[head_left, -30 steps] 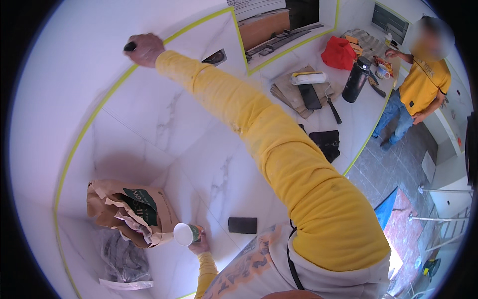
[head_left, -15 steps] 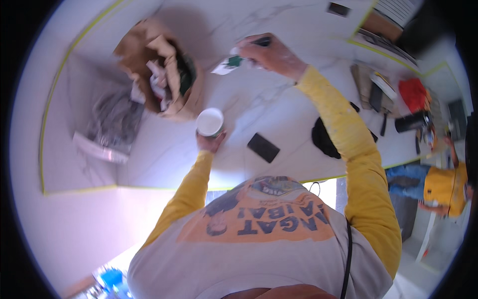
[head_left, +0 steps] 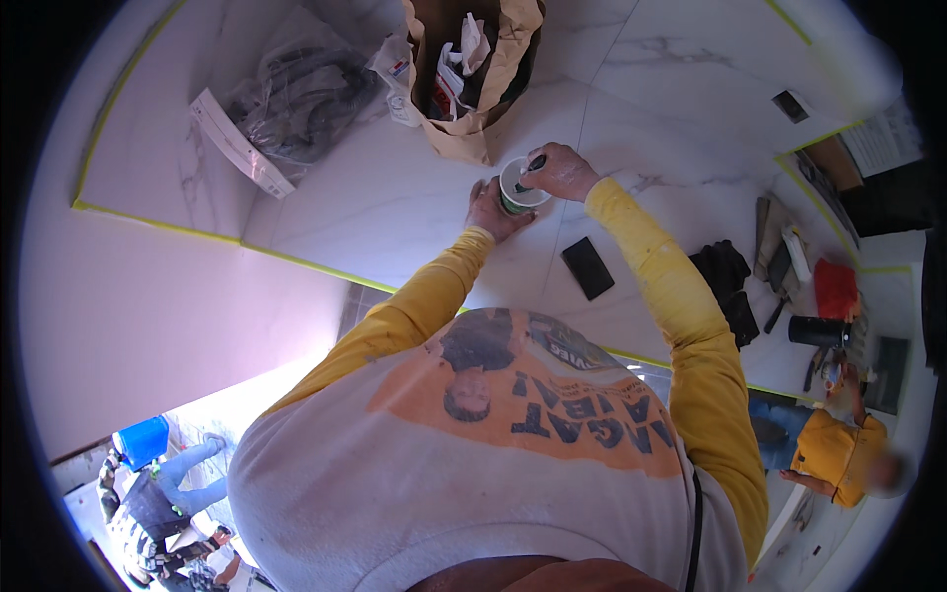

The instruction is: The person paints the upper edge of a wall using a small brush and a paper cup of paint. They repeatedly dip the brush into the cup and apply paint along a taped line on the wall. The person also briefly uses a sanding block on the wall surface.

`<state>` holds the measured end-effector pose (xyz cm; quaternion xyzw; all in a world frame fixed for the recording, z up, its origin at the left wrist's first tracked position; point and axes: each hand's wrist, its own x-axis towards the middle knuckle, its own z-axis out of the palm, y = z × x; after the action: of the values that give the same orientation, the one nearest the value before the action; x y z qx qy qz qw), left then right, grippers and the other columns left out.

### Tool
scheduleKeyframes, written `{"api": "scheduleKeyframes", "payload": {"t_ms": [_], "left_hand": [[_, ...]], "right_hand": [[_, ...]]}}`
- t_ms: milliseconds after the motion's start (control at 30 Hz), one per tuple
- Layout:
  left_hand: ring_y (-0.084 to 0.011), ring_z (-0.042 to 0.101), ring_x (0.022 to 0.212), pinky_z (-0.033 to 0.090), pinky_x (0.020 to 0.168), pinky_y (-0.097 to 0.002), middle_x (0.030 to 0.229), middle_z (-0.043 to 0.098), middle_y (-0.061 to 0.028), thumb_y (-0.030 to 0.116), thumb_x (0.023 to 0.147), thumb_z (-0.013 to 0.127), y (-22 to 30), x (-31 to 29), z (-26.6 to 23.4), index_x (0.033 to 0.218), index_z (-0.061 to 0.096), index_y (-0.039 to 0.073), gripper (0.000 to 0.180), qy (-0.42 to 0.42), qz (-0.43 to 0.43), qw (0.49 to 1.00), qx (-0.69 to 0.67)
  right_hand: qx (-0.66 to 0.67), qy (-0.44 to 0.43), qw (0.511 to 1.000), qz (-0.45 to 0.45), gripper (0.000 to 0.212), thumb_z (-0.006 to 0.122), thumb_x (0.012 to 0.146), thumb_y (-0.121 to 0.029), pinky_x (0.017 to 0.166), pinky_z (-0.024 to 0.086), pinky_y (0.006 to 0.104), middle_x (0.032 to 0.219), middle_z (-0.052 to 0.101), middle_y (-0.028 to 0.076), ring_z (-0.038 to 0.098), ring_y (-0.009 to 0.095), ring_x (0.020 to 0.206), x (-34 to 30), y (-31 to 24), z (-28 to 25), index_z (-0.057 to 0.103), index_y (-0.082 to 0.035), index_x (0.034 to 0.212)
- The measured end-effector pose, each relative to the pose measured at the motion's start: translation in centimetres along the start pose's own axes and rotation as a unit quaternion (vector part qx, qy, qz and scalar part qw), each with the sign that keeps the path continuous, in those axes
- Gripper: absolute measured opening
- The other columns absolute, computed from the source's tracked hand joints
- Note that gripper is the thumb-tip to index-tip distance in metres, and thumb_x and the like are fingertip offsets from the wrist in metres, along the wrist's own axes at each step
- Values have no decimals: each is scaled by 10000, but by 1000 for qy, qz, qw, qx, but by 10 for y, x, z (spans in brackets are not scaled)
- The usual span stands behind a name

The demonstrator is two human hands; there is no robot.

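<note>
My left hand [head_left: 493, 211] is wrapped round a white cup [head_left: 517, 204] with green marking on its outside, keeping it on the marbled white counter. Over the cup's rim, my right hand [head_left: 564, 174] is closed on a dark-handled tool [head_left: 537, 162]. Its lower end goes down inside the cup, so I cannot make out its kind. What lies at the bottom of the cup is hidden too. Just beyond the cup stands an open brown paper bag [head_left: 464, 141] with crumpled wrappers in it. A black phone-like slab [head_left: 588, 268] lies to the right of the cup.
Grey clear-wrapped material [head_left: 306, 99] and a long white box [head_left: 242, 145] lie at the far left. Black cloth [head_left: 725, 286], a red item [head_left: 835, 288] and a black cylinder [head_left: 821, 332] are at right. Yellow tape edges the counter. Two people [head_left: 838, 449] are nearby.
My right hand has come down from the far side to the cup, bringing the tool into it. The white-and-green piece seen at that hand is now hidden. The view has shifted.
</note>
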<state>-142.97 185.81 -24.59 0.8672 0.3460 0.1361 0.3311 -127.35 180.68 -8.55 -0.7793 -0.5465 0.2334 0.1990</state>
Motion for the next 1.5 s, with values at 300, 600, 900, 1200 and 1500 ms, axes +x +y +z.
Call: {"api": "scheduleKeyframes", "payload": {"t_ms": [300, 600, 900, 1200, 1500], "left_hand": [[-247, 520, 1298, 150, 1228, -430, 1322, 598, -137, 500, 700, 810, -10, 5, 11, 1401, 421, 84, 903, 19, 26, 999, -38], [-265, 496, 1322, 134, 1235, -421, 1281, 625, -142, 507, 721, 791, -29, 9, 35, 1404, 441, 88, 875, 24, 28, 999, -34], [-275, 474, 1335, 177, 1230, -410, 1371, 568, -138, 546, 716, 779, -20, 0, 21, 1413, 431, 94, 901, 30, -2, 999, -16], [-255, 453, 1360, 142, 1240, -389, 1356, 575, -158, 583, 730, 757, -10, 3, 9, 1403, 403, 83, 910, -17, 10, 1000, -21], [-295, 487, 1326, 158, 1230, -422, 1333, 585, -192, 531, 711, 792, -9, 0, 6, 1392, 435, 75, 894, 10, 2, 999, -45]], "right_hand": [[135, -61, 984, -95, 238, 745, 745, -171, 760, 505, 301, 822, 673, 117, 632, 191, 783, -35, 0, -69, 690, -5, 906], [267, 37, 963, -19, 137, 706, 798, -105, 718, 466, 242, 768, 630, -3, 570, 79, 760, -85, 14, -72, 678, -11, 893], [552, 152, 812, 115, 116, 689, 837, -147, 385, 339, 241, 612, 540, 14, 467, 82, 443, -97, 68, -32, 630, -49, 817], [925, -6, 348, 149, 256, 588, 989, -265, 450, 429, 231, 668, 591, 42, 545, 104, 500, -97, 133, 84, 570, -48, 856], [972, -87, 218, -12, 402, 499, 1038, -341, 533, 497, 253, 773, 633, 106, 592, 148, 571, -78, 94, 77, 594, 25, 902]]}}
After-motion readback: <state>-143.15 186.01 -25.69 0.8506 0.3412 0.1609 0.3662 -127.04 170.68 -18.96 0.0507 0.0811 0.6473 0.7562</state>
